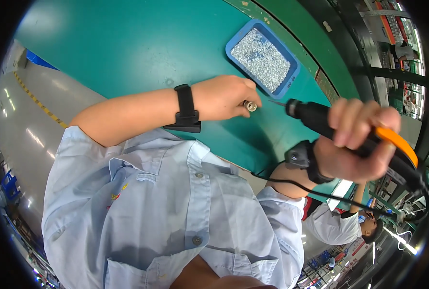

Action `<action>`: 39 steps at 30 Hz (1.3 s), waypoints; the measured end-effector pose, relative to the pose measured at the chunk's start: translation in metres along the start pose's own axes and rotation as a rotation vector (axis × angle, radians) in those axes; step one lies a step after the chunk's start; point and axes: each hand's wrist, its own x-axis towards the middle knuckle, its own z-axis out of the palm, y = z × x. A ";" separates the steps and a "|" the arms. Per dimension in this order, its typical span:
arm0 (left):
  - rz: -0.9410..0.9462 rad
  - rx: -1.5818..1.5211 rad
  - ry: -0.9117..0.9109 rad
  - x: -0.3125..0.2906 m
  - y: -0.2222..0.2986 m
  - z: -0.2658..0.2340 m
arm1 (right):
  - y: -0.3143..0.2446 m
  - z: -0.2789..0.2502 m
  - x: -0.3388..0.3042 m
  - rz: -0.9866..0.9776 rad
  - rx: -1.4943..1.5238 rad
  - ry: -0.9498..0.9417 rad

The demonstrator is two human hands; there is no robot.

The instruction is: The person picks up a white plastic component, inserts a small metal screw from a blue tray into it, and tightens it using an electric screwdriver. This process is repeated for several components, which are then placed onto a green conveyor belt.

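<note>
My left hand (226, 98) is closed round a small cylindrical metal part (250, 106), whose round end shows past the fingers. In my right hand (363, 137) is a black electric screwdriver (313, 115) with an orange lever and a cable (315, 191). Its thin bit points left, toward the metal part, with a gap between them. Just beyond both hands sits a blue tray (293, 83) filled with many small silvery screws or pins (262, 58); they are too small to tell which.
A green work table (127, 53) lies under my hands, with a raised darker green edge (291, 24) along its far right side. The screwdriver's cable loops across my right arm. Another person (335, 224) is at work to the lower right.
</note>
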 end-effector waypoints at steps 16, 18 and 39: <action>-0.114 0.332 -0.147 0.067 -0.009 -0.060 | -0.008 -0.012 0.009 -0.099 -0.188 0.275; -0.074 0.308 -0.078 0.062 -0.014 -0.061 | -0.007 -0.010 0.011 -0.091 -0.150 0.302; 0.114 -0.093 0.170 0.033 0.004 -0.033 | 0.001 -0.006 -0.004 -0.102 -0.070 0.150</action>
